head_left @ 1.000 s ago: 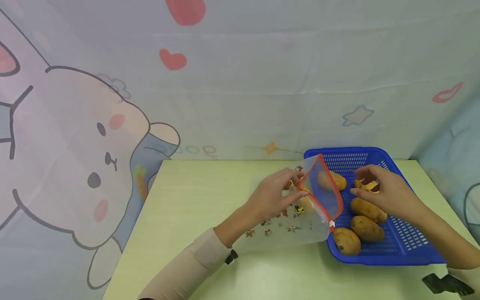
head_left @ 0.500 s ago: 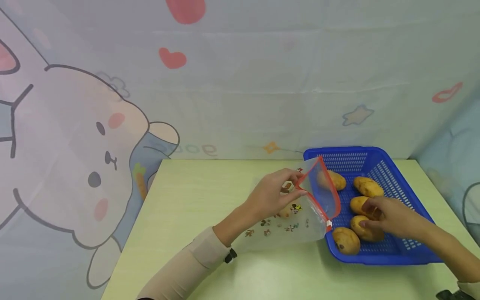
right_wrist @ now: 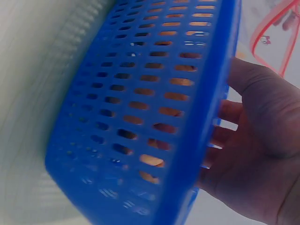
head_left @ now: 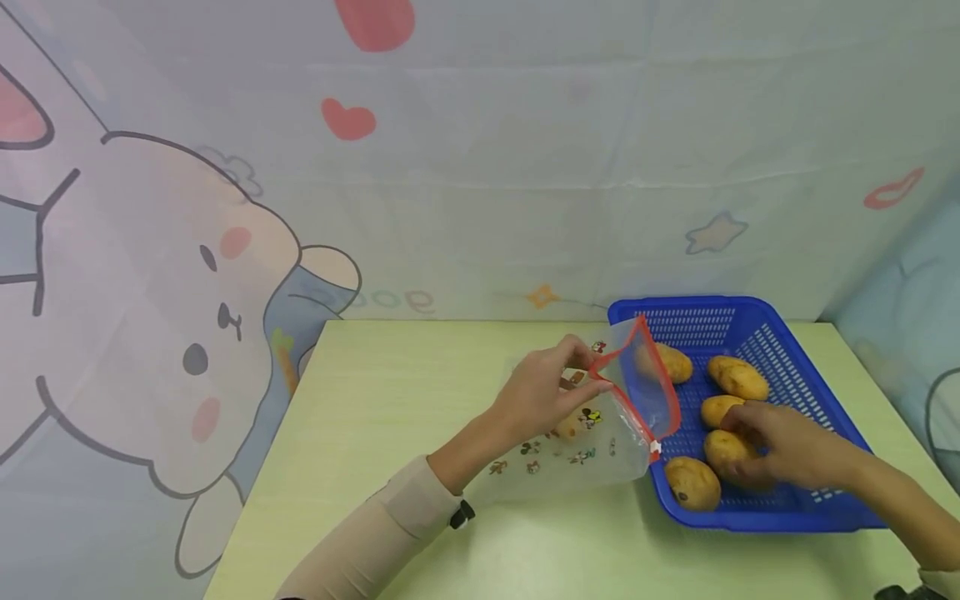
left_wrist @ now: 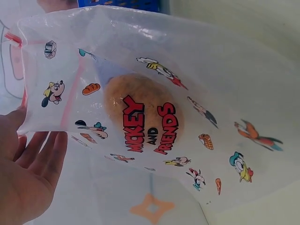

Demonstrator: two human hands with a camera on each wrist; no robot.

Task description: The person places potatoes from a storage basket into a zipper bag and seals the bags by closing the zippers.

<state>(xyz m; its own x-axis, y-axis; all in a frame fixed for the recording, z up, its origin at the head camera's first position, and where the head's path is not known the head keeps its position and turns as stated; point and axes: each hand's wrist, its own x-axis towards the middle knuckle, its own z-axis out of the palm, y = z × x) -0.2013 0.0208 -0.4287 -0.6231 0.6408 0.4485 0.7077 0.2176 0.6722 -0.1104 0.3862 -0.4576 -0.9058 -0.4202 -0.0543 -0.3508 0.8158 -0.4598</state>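
Observation:
My left hand (head_left: pixel 536 392) pinches the red zip edge of a clear, cartoon-printed zip bag (head_left: pixel 540 467), whose mouth gapes toward the basket. One potato (left_wrist: pixel 145 101) shows through the bag's wall in the left wrist view. Inside the blue plastic basket (head_left: pixel 817 379), my right hand (head_left: pixel 795 446) curls its fingers and thumb round a potato (head_left: pixel 723 452) near the front. A second potato (head_left: pixel 717 410) lies right behind it, partly covered by the fingers. In the right wrist view the basket's wall (right_wrist: pixel 140 93) hides the fingertips of the right hand (right_wrist: pixel 258 136).
Other potatoes lie in the basket: one at the front left corner (head_left: pixel 692 483), one farther back (head_left: pixel 738 377), and one behind the bag's mouth (head_left: pixel 671 364). The pale table (head_left: pixel 390 375) meets a printed cloth backdrop (head_left: pixel 480 208) at its far edge.
My right hand has come down and forward from over the back potato to the front one, which has tilted slightly under the fingers. The left hand keeps holding the bag almost in place.

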